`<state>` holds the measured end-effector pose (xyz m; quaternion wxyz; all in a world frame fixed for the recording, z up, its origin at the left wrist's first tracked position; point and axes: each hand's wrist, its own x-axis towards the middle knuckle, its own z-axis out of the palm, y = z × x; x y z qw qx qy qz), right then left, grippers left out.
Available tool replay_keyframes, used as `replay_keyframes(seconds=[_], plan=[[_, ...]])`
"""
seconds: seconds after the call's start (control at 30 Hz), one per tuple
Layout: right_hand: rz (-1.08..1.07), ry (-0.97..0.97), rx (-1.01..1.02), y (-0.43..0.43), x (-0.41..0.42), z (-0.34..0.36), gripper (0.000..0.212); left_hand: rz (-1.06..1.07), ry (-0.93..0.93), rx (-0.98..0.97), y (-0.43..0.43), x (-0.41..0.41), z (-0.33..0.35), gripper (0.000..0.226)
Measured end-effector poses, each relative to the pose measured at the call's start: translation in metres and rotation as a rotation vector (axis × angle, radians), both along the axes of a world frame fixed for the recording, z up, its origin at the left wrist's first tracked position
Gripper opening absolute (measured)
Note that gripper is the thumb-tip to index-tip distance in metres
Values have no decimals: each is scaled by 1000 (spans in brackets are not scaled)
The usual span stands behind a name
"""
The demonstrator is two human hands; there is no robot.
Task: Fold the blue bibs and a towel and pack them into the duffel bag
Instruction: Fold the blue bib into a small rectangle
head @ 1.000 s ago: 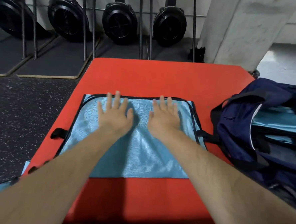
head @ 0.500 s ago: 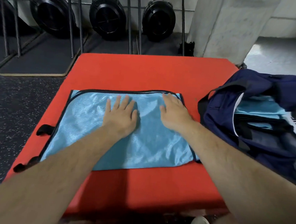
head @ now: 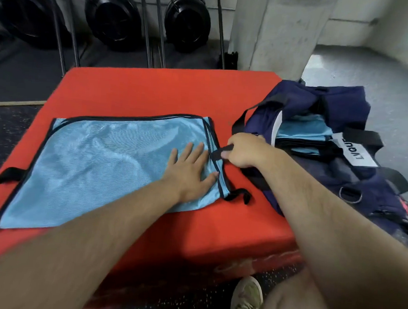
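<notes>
A light blue mesh bib [head: 102,162] with black trim lies folded flat on the red mat [head: 159,92]. My left hand [head: 192,172] presses flat on the bib's right part, fingers straight. At the bib's right edge my right hand [head: 243,152] pinches a black strap [head: 218,153] of the bib. The navy duffel bag [head: 332,109] stands open to the right of the mat, touching it, with folded blue bibs [head: 305,129] stacked inside.
Black weight plates [head: 111,17] and metal bars lean against the back wall. A concrete pillar [head: 277,32] rises behind the mat. Speckled dark floor lies to the left. My shoe [head: 248,298] shows below the mat's front edge.
My right hand slid off the bib's top to its right edge and took hold of a black strap. My left hand shifted right across the bib. The view turned right toward the bag.
</notes>
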<state>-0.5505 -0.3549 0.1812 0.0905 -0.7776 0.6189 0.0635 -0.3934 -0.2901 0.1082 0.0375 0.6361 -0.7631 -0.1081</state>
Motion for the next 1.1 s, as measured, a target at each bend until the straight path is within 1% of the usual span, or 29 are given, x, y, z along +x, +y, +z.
replay_keyframes(seconds=[0.07,0.1,0.17,0.23,0.27,0.3,0.33,0.4,0.43,0.47,0.5,0.53,0.6,0.67,0.9,1.0,1.1], plan=[[-102,-96,-140,0,-3,-1,30,13,6,18,1,-3,3,81],[-133,-108,-223,2,-2,0,34,23,29,15,2,-5,6,83],[-106,-61,-362,13,7,1,45,44,63,-14,7,-10,10,81],[-3,-98,-443,30,25,-2,43,40,62,-35,18,-15,11,76],[52,-168,-431,40,35,-8,39,23,59,-36,23,-18,9,73],[96,-280,-394,50,45,-16,37,-9,46,-26,28,-19,7,72],[114,-416,-324,61,55,-23,37,-19,72,-12,32,-19,4,73],[89,-667,-150,78,69,-36,44,18,239,27,37,-10,2,79],[62,-731,-78,84,72,-40,48,25,234,21,39,-3,2,81],[44,-738,-26,88,72,-45,52,38,165,0,42,6,1,85],[46,-691,9,90,69,-50,55,55,93,-14,45,15,-1,83],[65,-600,22,91,65,-56,57,96,79,-21,47,26,-3,77],[122,-382,-19,92,54,-69,60,200,82,-33,56,48,-4,64],[151,-256,-65,92,47,-76,61,261,60,-36,68,72,-5,64],[191,-147,-68,91,42,-73,62,440,-28,-9,118,147,-5,71],[186,-109,-45,90,44,-72,63,503,-22,13,138,162,-3,71],[190,-2,-18,95,54,-60,63,513,14,27,160,167,-2,72]])
